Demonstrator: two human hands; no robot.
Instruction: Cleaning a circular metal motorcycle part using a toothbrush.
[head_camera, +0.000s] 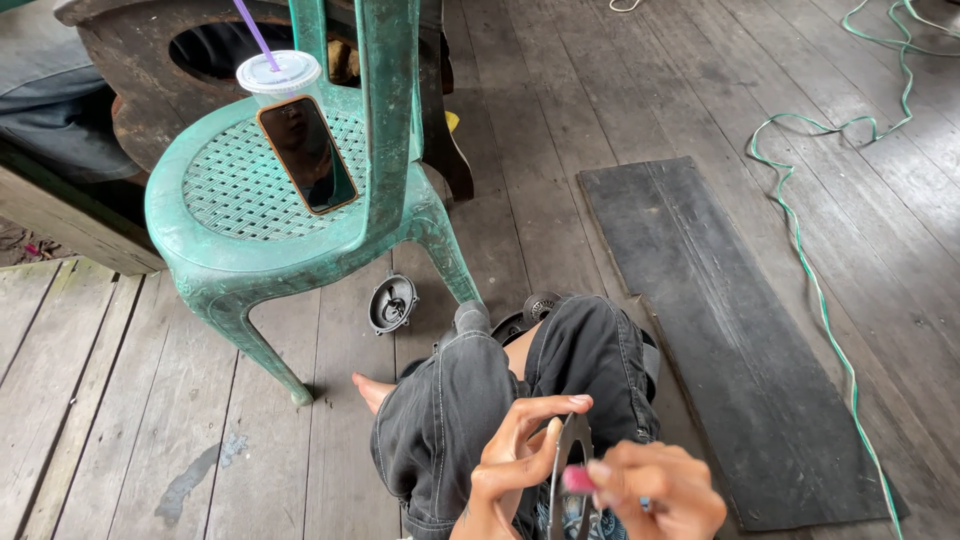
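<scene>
At the bottom centre of the frame, our left hand (515, 455) pinches a dark ring (570, 470) on edge while our right hand (655, 490) presses a pink piece (578, 479) to it, which could slip and fall to the floor (300, 450).

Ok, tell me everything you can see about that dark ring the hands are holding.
The dark ring is a thin, flat, grey-black hoop, seen almost edge-on and standing upright above the person's lap. Its material looks like metal or stiff gasket, though that is hard to tell. The left hand grips its left edge with fingers curled over the top. The right hand presses a small pink object against it.
</scene>
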